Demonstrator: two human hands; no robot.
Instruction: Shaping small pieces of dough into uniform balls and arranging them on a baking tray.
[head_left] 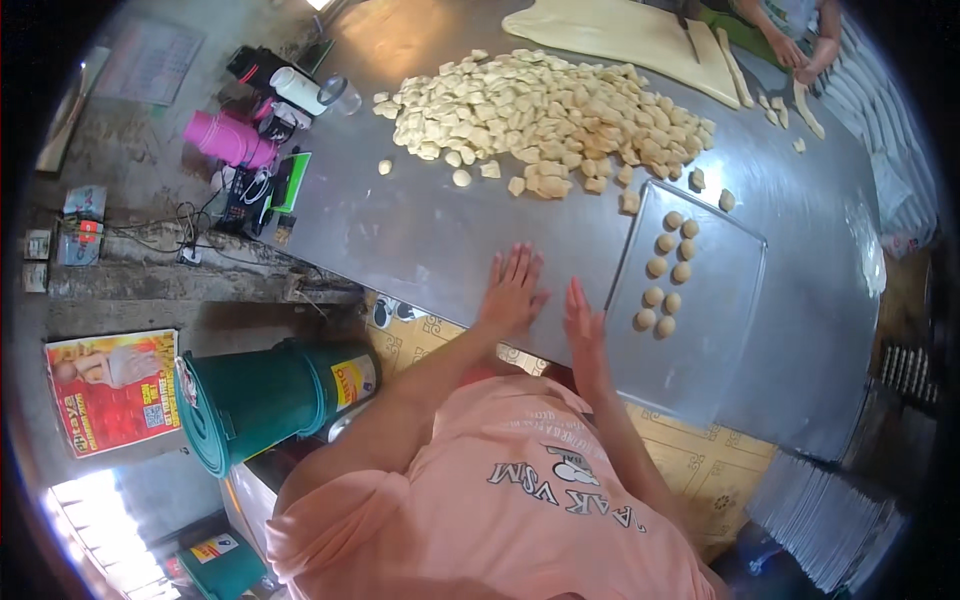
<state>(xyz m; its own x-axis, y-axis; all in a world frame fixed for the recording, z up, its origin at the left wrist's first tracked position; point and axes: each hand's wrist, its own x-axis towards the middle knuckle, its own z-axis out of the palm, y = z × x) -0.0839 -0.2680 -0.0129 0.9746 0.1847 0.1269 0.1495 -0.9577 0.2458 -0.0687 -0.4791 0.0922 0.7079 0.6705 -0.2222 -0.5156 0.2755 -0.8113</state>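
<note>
Left hand (pixel 513 288) lies flat on the steel table (pixel 430 230), palm down, fingers spread and pointing toward the dough heap. Whether a dough piece sits under the palm cannot be told; a flat palm on the sheet metal would suit rolling one round.

Right hand (pixel 583 325) stands on edge just beside the left, fingers straight and together, empty as far as visible. It is close to the left rim of the tray (pixel 735 330).

Tray holds nine rounded dough balls (pixel 668 272) in two short rows at its far end, the near part bare; placement reads as filling from far to near.

Heap of cut dough pieces (pixel 545 115) lies beyond the hands, within arm's reach, a few strays between heap and tray.

Far corner: another person's hands (pixel 800 50) at a rolled dough sheet (pixel 630 35) with cut strips alongside.

Left of the table: pink flask (pixel 228 138), green bin (pixel 265 398) below.
</note>
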